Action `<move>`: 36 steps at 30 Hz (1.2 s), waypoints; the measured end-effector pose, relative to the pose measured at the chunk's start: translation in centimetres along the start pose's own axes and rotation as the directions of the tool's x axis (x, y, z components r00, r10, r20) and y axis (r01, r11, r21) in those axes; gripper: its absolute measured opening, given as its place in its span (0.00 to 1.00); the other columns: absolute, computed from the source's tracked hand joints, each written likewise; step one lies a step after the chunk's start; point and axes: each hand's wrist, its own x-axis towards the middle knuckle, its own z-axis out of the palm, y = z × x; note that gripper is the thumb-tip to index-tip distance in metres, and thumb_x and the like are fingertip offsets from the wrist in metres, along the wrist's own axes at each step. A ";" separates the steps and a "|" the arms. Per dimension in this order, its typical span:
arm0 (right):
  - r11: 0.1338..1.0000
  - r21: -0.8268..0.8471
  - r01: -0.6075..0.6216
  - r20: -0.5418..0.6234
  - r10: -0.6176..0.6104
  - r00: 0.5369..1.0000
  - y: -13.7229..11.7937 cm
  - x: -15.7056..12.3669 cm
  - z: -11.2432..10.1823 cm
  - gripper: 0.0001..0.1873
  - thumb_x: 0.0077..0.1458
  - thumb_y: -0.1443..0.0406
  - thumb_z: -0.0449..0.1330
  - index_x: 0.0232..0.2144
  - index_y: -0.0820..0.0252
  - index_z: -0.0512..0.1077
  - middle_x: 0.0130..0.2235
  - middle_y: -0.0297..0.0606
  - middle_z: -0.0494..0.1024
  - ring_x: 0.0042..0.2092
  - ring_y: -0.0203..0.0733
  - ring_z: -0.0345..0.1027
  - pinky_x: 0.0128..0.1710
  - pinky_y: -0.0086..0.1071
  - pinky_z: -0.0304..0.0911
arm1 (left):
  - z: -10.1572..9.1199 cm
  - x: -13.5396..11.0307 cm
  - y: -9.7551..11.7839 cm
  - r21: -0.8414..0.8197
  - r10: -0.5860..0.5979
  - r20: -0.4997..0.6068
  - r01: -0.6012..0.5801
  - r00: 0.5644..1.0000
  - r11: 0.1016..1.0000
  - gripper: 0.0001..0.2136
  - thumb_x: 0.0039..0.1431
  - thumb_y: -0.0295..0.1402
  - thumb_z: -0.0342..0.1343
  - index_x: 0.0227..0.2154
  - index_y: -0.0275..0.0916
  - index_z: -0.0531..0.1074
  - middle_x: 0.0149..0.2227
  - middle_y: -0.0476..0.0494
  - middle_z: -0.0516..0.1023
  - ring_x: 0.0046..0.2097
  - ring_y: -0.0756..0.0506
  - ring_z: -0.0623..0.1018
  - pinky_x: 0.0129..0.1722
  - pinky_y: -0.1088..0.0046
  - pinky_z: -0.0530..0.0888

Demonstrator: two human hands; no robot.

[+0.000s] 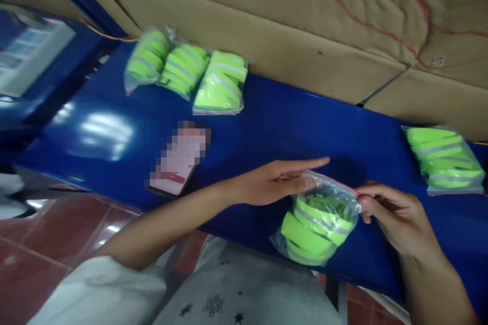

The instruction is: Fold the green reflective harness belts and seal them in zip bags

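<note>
A clear zip bag (pixel 324 218) packed with neon yellow-green reflective straps is held up at the table's near edge, its red-lined top edge pointing away from me. My left hand (pixel 278 181) has the bag's top left corner between thumb and fingers, with the index finger stretched out past it. At the top right corner, my right hand (pixel 396 213) pinches the zip edge between thumb and curled fingers. The straps inside are rolled and folded, with grey stripes along them.
Three similar filled bags (pixel 221 81) stand in a row at the back left of the blue table (pixel 290 111). Another filled bag (pixel 446 157) lies at the right. A phone (pixel 179 162) lies left of my left hand. Brown cardboard (pixel 267 15) lines the back.
</note>
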 end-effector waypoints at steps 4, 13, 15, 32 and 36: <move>0.976 0.200 -0.089 -0.142 0.118 0.983 0.6 0.6 0.6 0.12 0.55 0.56 0.72 0.41 0.51 0.84 0.27 0.34 0.76 0.25 0.31 0.67 0.23 0.23 0.66 | 1.9 0.4 -2.0 -0.002 0.036 -0.059 -0.036 0.998 0.999 0.55 0.46 0.36 0.76 0.72 0.47 0.48 0.63 0.31 0.72 0.61 0.35 0.76 0.58 0.55 0.76; 0.930 0.369 -0.011 -0.279 0.121 0.953 -1.0 1.8 1.4 0.19 0.57 0.49 0.68 0.44 0.53 0.82 0.38 0.39 0.77 0.33 0.35 0.69 0.26 0.26 0.68 | -5.0 1.6 2.8 0.699 0.412 -0.515 0.091 0.752 0.710 0.41 0.59 0.33 0.66 0.70 0.35 0.51 0.56 0.26 0.76 0.59 0.31 0.77 0.60 0.48 0.73; 0.940 0.340 -0.024 -0.256 0.117 0.960 -1.0 1.5 1.6 0.19 0.58 0.48 0.67 0.43 0.54 0.81 0.38 0.39 0.77 0.33 0.36 0.69 0.27 0.26 0.67 | -5.6 1.9 4.0 0.878 0.619 -0.468 0.251 0.631 0.409 0.35 0.64 0.28 0.59 0.71 0.33 0.52 0.66 0.22 0.65 0.70 0.30 0.65 0.69 0.46 0.62; 0.519 -0.780 -0.349 -0.599 -0.458 0.657 5.1 4.1 -9.7 0.29 0.63 0.54 0.58 0.62 0.62 0.69 0.62 0.58 0.71 0.62 0.65 0.63 0.59 0.64 0.60 | -1.9 2.3 1.6 0.941 0.585 -0.280 0.338 0.761 0.011 0.23 0.74 0.38 0.45 0.65 0.34 0.66 0.72 0.23 0.54 0.74 0.25 0.55 0.70 0.31 0.46; 0.424 -0.905 -0.035 -0.294 -0.564 0.771 2.6 3.4 -4.5 0.24 0.64 0.58 0.58 0.61 0.51 0.70 0.65 0.43 0.71 0.67 0.53 0.62 0.68 0.52 0.57 | 1.4 0.8 0.4 0.676 0.296 -0.301 -0.016 0.907 0.737 0.31 0.69 0.48 0.53 0.70 0.45 0.56 0.70 0.32 0.62 0.68 0.35 0.69 0.66 0.48 0.68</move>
